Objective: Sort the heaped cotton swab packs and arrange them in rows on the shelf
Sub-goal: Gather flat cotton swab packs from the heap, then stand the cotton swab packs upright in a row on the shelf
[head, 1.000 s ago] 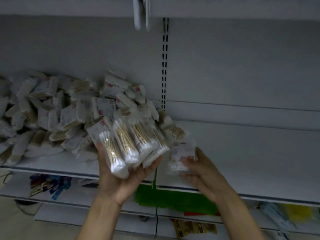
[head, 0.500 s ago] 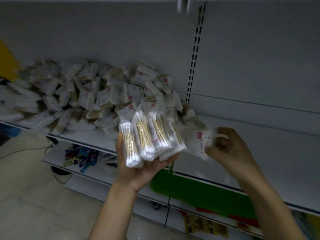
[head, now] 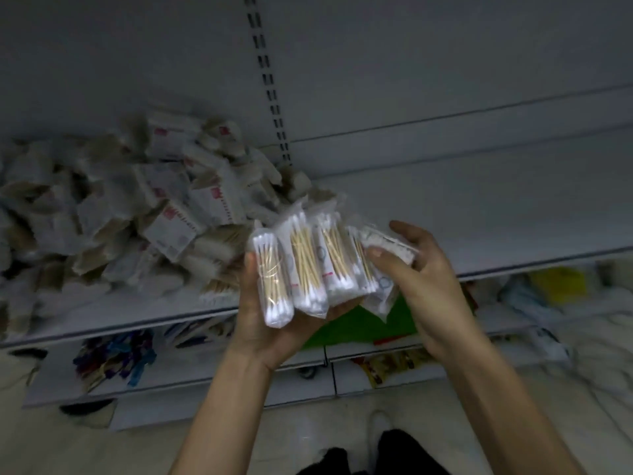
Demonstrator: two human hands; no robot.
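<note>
Since half a second ago, our right hand [head: 423, 279] has closed in from the right, and its single pack [head: 390, 246] now overlaps the right end of the fan.

Item 1: fan of cotton swab packs [head: 305, 269], held in our left hand [head: 270, 323], near and in front of the shelf edge. The palm faces up with the fingers curled underneath, and the thumb presses the left side of the leftmost pack. We count four packs, set side by side and upright. The fourth is partly hidden behind the right thumb.

Item 2: single pack, count one. Our right hand pinches it, thumb on the near face and fingers spread loosely behind. It touches the fan's rightmost pack.

Item 3: heap [head: 137, 214] of packs, on the left half of the shelf [head: 479, 207] and reaching back to the far panel. It is too jumbled and blurred to count.

Item 4: shelf. The right half is bare board from the slotted upright [head: 270, 84] rightward. The front edge runs just behind both hands.

Item 5: lower shelves [head: 205, 378], two levels, near and below. A green sheet [head: 363, 323] lies under the hands and a cluster of blue items [head: 116, 358] sits to the left.
</note>
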